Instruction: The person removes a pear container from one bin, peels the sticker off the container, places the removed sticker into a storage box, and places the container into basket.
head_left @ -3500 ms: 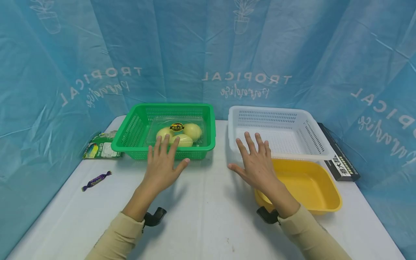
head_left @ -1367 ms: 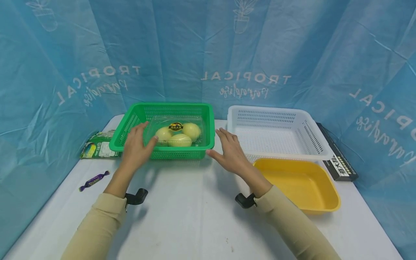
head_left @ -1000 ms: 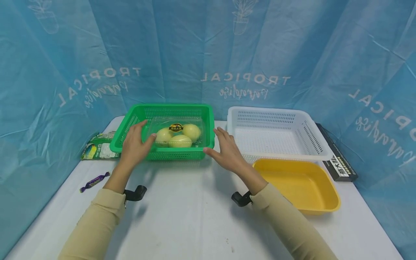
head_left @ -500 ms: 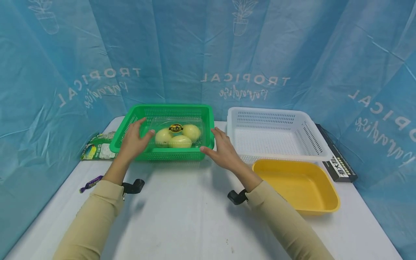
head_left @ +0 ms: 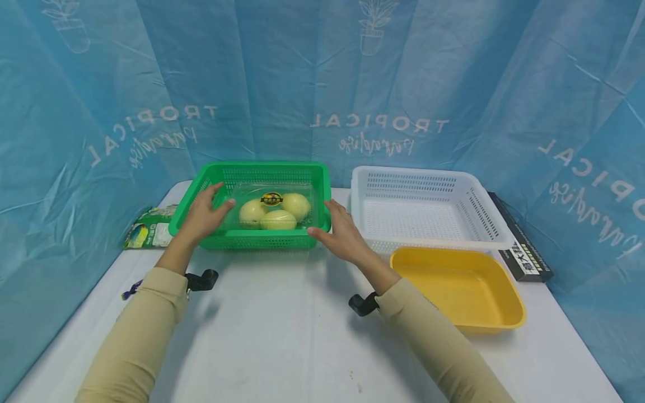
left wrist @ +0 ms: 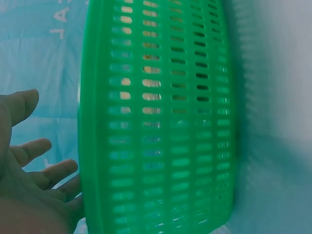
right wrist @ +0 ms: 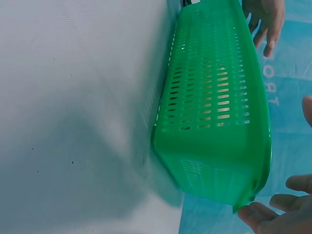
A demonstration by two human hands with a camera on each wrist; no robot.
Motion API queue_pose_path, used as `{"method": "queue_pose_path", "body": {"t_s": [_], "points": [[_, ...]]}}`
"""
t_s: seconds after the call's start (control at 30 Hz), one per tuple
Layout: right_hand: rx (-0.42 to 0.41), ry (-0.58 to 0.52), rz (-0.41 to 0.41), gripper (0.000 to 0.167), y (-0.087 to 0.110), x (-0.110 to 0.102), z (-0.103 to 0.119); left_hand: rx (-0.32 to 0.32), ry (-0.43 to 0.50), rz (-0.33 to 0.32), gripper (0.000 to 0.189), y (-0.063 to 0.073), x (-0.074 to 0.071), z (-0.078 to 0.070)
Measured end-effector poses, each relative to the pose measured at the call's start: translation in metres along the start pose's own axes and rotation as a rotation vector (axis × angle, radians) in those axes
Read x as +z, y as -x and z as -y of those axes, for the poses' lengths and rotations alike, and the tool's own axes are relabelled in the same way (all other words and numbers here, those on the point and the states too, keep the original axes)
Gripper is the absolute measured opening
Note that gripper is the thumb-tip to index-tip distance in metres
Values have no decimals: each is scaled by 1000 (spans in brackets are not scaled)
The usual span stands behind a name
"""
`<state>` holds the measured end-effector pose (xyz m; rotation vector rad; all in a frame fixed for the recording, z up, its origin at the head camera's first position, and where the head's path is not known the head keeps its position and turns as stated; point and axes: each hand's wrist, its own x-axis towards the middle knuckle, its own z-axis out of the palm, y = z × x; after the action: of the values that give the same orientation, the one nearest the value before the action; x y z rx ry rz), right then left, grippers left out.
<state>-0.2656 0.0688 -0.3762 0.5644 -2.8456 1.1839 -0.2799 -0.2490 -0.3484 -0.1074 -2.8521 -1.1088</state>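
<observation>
One green basket [head_left: 257,242] stands at the table's [head_left: 282,336] far edge. My left hand [head_left: 204,214] and right hand [head_left: 345,232] flank it — unclenched.

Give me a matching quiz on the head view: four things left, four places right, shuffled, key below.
Things:
1. clear fruit pack
2. right hand
3. yellow tub
4. black box

Places:
A. directly in front of the white basket
B. inside the green basket
C. just right of the white basket
D. at the green basket's right end

Pairs: 1-B, 2-D, 3-A, 4-C
</observation>
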Motion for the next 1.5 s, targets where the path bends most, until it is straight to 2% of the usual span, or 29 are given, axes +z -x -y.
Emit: {"method": "queue_pose_path", "body": {"t_s": [0.3, 0.67, 1.27, 1.5], "points": [[12, -14, -7, 83, -3, 1, 0, -21, 10, 25, 71, -6, 0, 5], [22, -63, 6, 82, -10, 6, -6, -75, 105, 86, 74, -16, -1, 14], [55, 6, 23, 85, -18, 12, -15, -115, 148, 166, 78, -26, 1, 20], [53, -52, 22, 83, -20, 15, -18, -134, 147, 192, 83, -28, 0, 20]]}}
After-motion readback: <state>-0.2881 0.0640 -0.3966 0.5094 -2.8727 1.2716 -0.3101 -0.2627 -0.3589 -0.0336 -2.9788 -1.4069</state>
